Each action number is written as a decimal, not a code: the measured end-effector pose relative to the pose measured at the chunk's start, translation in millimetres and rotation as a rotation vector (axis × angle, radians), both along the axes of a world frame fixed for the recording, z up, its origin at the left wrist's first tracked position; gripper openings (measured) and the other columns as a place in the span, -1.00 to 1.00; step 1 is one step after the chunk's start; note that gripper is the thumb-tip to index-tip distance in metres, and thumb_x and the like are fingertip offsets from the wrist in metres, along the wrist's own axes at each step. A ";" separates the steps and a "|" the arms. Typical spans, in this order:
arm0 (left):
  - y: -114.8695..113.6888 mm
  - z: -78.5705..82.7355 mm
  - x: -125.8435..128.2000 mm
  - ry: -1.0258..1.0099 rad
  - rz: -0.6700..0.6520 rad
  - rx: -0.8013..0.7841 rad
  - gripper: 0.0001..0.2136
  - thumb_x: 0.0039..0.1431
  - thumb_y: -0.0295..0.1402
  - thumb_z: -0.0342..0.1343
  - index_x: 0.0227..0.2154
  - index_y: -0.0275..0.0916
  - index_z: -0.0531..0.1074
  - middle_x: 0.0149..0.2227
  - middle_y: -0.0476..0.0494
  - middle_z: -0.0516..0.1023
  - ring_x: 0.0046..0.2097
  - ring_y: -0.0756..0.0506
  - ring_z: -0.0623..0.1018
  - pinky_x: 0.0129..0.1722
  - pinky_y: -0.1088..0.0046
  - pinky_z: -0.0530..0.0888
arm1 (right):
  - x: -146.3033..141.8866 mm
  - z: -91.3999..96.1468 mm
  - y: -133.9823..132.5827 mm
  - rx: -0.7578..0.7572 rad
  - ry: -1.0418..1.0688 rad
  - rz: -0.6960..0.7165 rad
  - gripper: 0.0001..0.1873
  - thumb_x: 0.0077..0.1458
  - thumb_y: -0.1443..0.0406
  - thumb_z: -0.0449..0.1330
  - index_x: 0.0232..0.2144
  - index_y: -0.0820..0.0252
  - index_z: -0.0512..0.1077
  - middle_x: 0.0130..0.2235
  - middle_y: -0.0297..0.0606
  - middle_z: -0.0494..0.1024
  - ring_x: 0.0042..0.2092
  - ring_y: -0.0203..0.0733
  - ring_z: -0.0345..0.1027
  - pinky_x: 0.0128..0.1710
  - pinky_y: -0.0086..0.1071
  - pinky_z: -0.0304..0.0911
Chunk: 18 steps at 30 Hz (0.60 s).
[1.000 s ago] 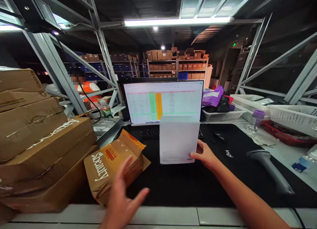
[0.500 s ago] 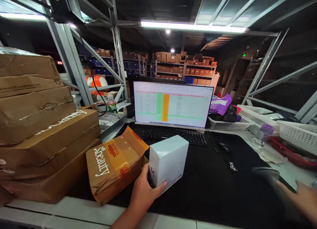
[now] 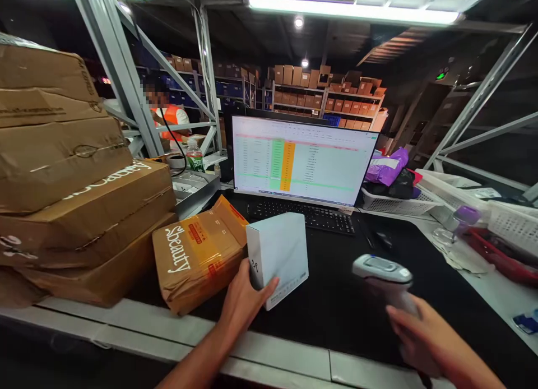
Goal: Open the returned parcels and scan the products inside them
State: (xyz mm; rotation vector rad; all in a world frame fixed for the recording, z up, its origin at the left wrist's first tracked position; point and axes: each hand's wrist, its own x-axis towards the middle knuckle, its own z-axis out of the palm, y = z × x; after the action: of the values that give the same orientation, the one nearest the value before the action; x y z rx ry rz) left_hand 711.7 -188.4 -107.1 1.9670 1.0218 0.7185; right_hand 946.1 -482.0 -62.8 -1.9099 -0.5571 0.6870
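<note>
Evidently both things are in grasp: white box (image 3: 279, 260) in the left hand (image 3: 244, 296), scanner (image 3: 382, 269) in the right hand (image 3: 424, 330).
Head view: the left hand's fingers clasp the white box low on its near side, thumb on the front face; it leans a little, and I cannot tell whether it touches the black mat (image 3: 336, 305) below. The right hand's fingers are wrapped around the scanner's grip, its head over the mat, well apart from the box. Picking up looks done, then — what seems left is any use of the two together. Just left of the left fingers lies a brown parcel (image 3: 197, 254), a flap standing at its far end — inside hidden. Beyond both sets of fingers, the monitor (image 3: 315, 162) shows a table of rows too small to read.
</note>
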 end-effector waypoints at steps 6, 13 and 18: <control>3.0 -3.8 -0.7 -0.018 0.002 0.010 -0.43 -0.02 0.02 0.18 -0.01 -0.21 0.26 0.00 -0.34 0.55 0.00 -0.36 0.57 -0.02 0.07 0.49 | -56.2 -10.9 29.8 -0.136 0.037 0.222 -0.42 -0.08 -0.09 0.27 -0.08 0.09 0.40 -0.52 -0.45 0.40 -0.61 -0.33 0.16 -0.65 -0.45 0.04; 2.3 -0.1 -4.9 0.051 -0.042 0.028 -0.46 0.05 0.03 0.13 0.00 -0.18 0.22 0.02 -0.31 0.54 0.02 -0.33 0.57 -0.03 0.10 0.49 | -4.2 6.5 8.5 -0.083 -0.178 -0.044 -0.44 -0.05 -0.13 0.22 -0.18 0.16 0.35 -0.47 -0.30 0.53 -0.57 -0.21 0.36 -0.57 -0.36 0.24; -2.8 -0.7 -7.6 0.188 -0.139 0.179 -0.40 0.02 -0.02 0.17 0.07 -0.19 0.21 -0.02 -0.28 0.56 -0.01 -0.35 0.58 -0.07 0.11 0.51 | 102.3 -3.3 -40.2 -0.470 -0.375 -0.463 -0.69 0.10 0.11 0.15 -0.25 0.25 0.37 -0.56 -0.14 0.53 -0.53 -0.04 0.49 -0.44 -0.23 0.38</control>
State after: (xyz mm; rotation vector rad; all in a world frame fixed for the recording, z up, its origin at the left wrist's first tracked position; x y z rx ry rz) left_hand 704.1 -191.1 -107.7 2.2707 0.9450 0.5727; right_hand 1048.4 -522.2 -66.2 -2.5187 -0.1620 0.1588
